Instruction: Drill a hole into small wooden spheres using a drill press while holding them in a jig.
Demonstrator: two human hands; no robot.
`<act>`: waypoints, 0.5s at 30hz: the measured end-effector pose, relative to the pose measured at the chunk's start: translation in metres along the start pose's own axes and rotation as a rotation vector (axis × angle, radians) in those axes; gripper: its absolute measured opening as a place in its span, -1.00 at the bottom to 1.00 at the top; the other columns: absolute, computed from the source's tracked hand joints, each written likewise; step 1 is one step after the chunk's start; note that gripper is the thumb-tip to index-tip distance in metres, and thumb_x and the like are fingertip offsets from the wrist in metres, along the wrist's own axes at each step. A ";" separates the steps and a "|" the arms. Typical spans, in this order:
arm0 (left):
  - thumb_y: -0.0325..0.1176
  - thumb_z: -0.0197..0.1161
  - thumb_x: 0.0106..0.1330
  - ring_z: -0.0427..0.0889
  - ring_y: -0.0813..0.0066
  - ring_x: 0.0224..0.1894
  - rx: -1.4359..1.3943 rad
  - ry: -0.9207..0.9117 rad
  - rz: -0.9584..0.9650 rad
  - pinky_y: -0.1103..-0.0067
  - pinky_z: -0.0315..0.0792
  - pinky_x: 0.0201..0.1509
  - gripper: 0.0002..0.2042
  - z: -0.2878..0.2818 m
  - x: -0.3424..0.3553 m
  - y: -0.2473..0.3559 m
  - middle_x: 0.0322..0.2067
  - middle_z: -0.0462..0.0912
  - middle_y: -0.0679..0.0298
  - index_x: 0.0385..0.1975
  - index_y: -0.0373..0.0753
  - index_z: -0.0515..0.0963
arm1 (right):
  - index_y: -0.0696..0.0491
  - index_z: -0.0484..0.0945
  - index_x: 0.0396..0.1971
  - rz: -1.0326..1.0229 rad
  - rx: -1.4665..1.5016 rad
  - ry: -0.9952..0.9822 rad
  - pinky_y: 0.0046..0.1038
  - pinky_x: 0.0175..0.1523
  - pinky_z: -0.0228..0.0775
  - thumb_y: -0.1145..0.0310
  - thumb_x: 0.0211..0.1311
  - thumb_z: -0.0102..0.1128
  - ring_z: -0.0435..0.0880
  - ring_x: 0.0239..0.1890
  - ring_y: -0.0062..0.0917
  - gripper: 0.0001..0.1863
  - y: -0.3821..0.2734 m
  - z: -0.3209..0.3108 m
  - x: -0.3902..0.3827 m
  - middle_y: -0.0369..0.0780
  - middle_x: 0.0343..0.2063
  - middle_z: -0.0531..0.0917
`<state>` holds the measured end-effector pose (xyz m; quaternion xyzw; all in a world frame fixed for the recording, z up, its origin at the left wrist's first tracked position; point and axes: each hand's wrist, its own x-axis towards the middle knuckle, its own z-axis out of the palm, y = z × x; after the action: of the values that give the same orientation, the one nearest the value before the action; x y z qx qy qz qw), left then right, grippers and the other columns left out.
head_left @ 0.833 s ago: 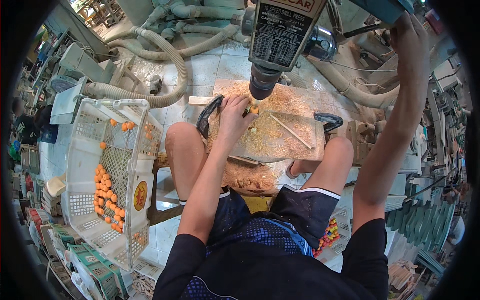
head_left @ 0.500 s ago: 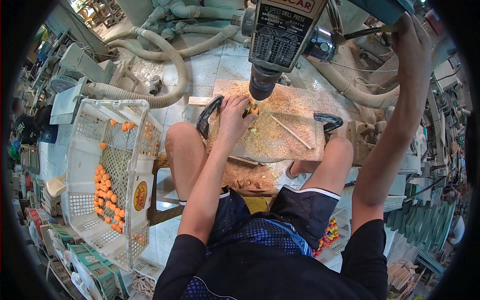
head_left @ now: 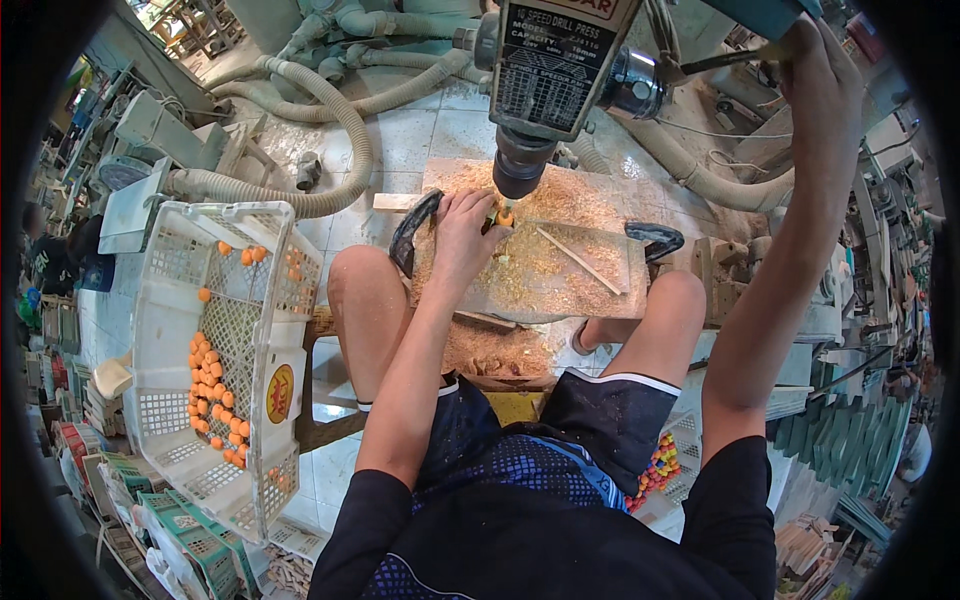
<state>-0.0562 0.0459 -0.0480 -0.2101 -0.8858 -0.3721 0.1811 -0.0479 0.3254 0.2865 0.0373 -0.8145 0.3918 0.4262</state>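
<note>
Your left hand [head_left: 463, 232] is over the left part of the worktop [head_left: 590, 300], inward of the left edge. Its fingers are bent and drawn together, thumb and forefinger pinching an orange piece [head_left: 505, 218]; some fingertips are hidden, so the firmness of the hold cannot be told. The orange piece sits between the middle of the worktop and its far left corner, just below the chuck [head_left: 520, 172] of the drill [head_left: 553, 80].

Your right hand [head_left: 822, 70] is raised well beyond the right edge, at the outer end of the lever [head_left: 735, 60]. Its fingers are curled over that end; their tips cannot be seen.

Shavings [head_left: 575, 205] cover much of the worktop, thickly toward the far edge. A stick [head_left: 580, 260] lies aslant, one end near the near right corner. One black loop [head_left: 412, 235] stands at the left edge, another [head_left: 655, 242] at the right. A wood strip [head_left: 395, 202] juts past the left edge, near the far left corner.

To your left, a white crate [head_left: 165, 300] holds loose orange pieces [head_left: 207, 375], most in one cluster, a few toward its far end. Beside your right thigh, a basket [head_left: 685, 455] of multicoloured pieces [head_left: 655, 470] is partly hidden by your shorts [head_left: 620, 415]
</note>
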 end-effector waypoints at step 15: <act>-0.37 0.57 0.03 0.56 0.17 0.22 0.006 -0.011 0.001 0.29 0.26 0.39 -0.51 0.000 -0.001 0.002 0.05 0.67 0.10 -0.01 -0.37 0.64 | 0.10 0.69 -0.22 0.017 0.016 0.052 -0.63 -0.33 0.15 0.23 0.46 0.08 0.35 -0.44 -0.79 -0.72 -0.010 -0.002 -0.016 -0.41 -0.43 0.55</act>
<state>-0.0546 0.0463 -0.0473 -0.2118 -0.8878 -0.3683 0.1771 -0.0325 0.3151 0.2814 0.0236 -0.8003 0.4025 0.4439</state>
